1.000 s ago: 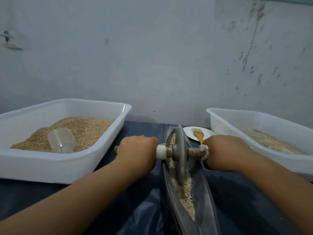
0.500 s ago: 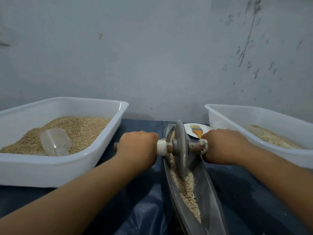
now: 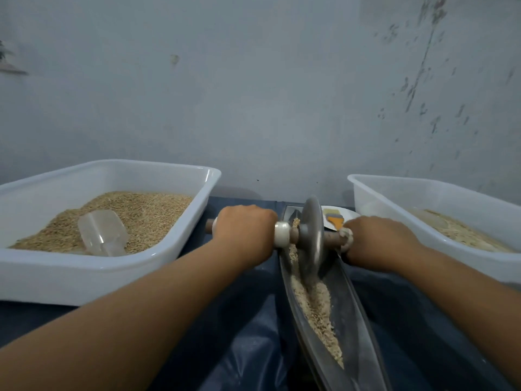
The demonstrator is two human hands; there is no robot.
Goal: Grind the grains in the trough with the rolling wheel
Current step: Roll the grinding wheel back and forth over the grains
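Head view. My left hand [image 3: 244, 232] wraps the left end of the wooden axle [image 3: 293, 236], and my right hand [image 3: 379, 241] wraps the right end. The fingers of both hands are curled round the wood and hold it firmly. I grip on either side so that the load falls evenly and the rolling wheel [image 3: 311, 238] stays upright on its edge instead of tipping against a wall of the trough [image 3: 358, 311].

The wheel stands in the far part of the trough, its rim down in the groove. The grains [image 3: 317, 303] lie in a strip along the bottom, from the wheel toward me, with a little heaped on the left face of the wheel. The trough runs lengthwise away from me, so I judge that a straight push and pull of my arms carries the wheel along the whole strip.

A white collar [image 3: 282, 234] sits on the axle between my left hand and the wheel; it likely keeps my hand off the disc.

The left bin [image 3: 84, 266] holds whole grain with a clear scoop [image 3: 101, 232] resting in it, just beside my left arm for refilling. The right bin [image 3: 439, 193] holds paler material, probably finished meal. A brush [image 3: 335, 220] lies on a small plate [image 3: 351, 214] beyond the trough, on the dark-covered desk [image 3: 239, 348].
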